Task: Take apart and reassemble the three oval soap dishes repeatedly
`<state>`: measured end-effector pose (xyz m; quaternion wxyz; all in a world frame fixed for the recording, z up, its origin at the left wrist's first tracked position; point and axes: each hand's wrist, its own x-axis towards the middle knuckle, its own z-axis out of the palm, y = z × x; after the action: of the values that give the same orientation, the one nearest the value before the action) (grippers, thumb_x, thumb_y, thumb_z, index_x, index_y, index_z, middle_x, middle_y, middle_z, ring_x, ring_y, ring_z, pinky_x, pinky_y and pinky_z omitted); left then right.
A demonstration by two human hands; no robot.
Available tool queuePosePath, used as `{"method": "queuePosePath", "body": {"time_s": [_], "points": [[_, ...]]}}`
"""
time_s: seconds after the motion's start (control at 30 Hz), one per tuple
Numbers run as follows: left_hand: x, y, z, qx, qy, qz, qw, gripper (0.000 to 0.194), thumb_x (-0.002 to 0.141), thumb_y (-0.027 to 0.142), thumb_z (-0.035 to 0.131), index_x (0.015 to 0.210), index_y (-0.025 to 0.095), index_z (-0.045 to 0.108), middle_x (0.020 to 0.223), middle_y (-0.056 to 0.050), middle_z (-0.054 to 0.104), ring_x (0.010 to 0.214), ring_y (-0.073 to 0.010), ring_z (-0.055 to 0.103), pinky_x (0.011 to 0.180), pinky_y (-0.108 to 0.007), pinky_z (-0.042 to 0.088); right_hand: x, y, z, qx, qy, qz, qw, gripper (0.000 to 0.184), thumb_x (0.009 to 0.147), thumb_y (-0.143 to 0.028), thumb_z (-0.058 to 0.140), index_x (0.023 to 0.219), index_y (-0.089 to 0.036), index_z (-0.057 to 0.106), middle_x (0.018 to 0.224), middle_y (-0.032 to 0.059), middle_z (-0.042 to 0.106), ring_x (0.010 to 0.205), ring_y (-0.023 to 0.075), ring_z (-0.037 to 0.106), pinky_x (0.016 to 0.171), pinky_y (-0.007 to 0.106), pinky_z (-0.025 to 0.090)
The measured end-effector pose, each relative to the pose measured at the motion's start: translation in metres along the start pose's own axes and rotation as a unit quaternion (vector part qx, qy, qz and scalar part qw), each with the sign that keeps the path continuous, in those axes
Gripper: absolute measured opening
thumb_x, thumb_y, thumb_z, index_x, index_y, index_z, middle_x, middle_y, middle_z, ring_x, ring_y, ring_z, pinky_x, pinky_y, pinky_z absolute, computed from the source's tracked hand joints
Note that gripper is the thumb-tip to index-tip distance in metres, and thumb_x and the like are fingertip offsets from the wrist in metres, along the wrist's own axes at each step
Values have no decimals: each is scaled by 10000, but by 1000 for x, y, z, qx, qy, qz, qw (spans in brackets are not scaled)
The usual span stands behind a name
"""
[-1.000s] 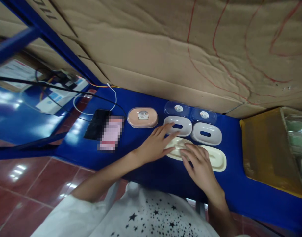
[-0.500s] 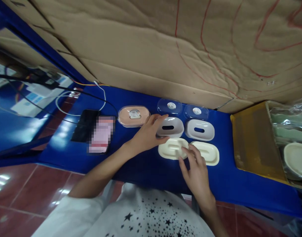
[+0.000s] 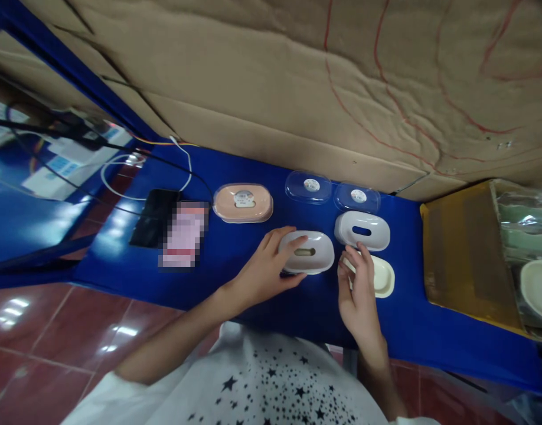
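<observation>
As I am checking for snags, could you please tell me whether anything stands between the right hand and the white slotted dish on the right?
Nothing visible stands between the right hand and that white slotted dish; the fingertips are at its near edge, though contact is unclear.

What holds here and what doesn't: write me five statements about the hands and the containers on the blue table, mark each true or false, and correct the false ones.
1. The left hand has its fingers on a white container. True.
2. Two clear lids, each with a round label, lie beyond the white containers. True.
3. The right hand grips one of the clear lids. False: it is at the cream tray, away from both lids.
4. The peach container lies to the left of both white containers. True.
5. Neither white container has an opening in it. False: each has an oblong slot in its middle.
</observation>
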<state>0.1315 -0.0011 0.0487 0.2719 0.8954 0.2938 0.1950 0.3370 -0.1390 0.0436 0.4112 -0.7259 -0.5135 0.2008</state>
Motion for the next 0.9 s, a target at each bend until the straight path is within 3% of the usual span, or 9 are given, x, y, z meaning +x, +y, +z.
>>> {"method": "queuePosePath", "body": {"time_s": [0.13,0.23,0.33,0.53,0.67,0.8,0.9], "points": [[-10,2,5,9,-4,-3,1000,768,946,286,801,1601,296,399,1593,-185,450,1472,-407,489,1186,-637,500,-1,-1,-3,-40,-53,-14,998,540,1108,-249,473,1637,-328,404,1754,156,320,1578,370,447,1198,635,529],[-19,0,8,4,0,-21,1000,796,951,314,815,1614,299,373,1606,-197,438,1492,-414,475,1181,-646,504,0,-5,0,-81,-118,-67,987,597,1104,-278,521,1670,-336,340,1749,147,353,1626,361,369,1263,656,445],[-25,-3,9,5,11,-22,1000,796,964,324,808,1621,302,359,1603,-201,437,1495,-403,478,1183,-636,508,1,-5,6,-113,-156,-105,976,677,1091,-295,562,1703,-335,275,1772,157,305,1645,367,328,1276,648,430],[-28,-7,14,60,19,29,998,758,966,263,795,1609,305,395,1540,-180,505,1438,-399,522,1162,-633,520,3,-1,13,-154,-151,-124,969,693,1073,-227,574,1698,-334,297,1751,176,322,1633,388,344,1259,671,441],[-30,-8,16,68,8,23,997,750,990,270,765,1624,330,369,1567,-170,490,1465,-395,507,1183,-635,500,2,1,13,-158,-149,-132,967,682,1074,-254,581,1696,-327,310,1741,178,341,1620,390,367,1253,666,450],[-23,-5,2,67,-15,16,998,801,977,415,789,1640,286,358,1635,-216,424,1497,-429,475,1175,-633,495,-1,4,11,-148,-130,-127,972,656,1082,-289,578,1688,-309,328,1757,167,317,1635,368,345,1264,622,456],[4,-6,-16,73,-9,39,997,708,1041,479,680,1642,251,384,1662,-226,411,1530,-418,449,1206,-622,461,-1,4,11,-151,-116,-139,972,615,1084,-286,576,1663,-309,372,1739,158,353,1618,366,377,1252,629,464]]}}
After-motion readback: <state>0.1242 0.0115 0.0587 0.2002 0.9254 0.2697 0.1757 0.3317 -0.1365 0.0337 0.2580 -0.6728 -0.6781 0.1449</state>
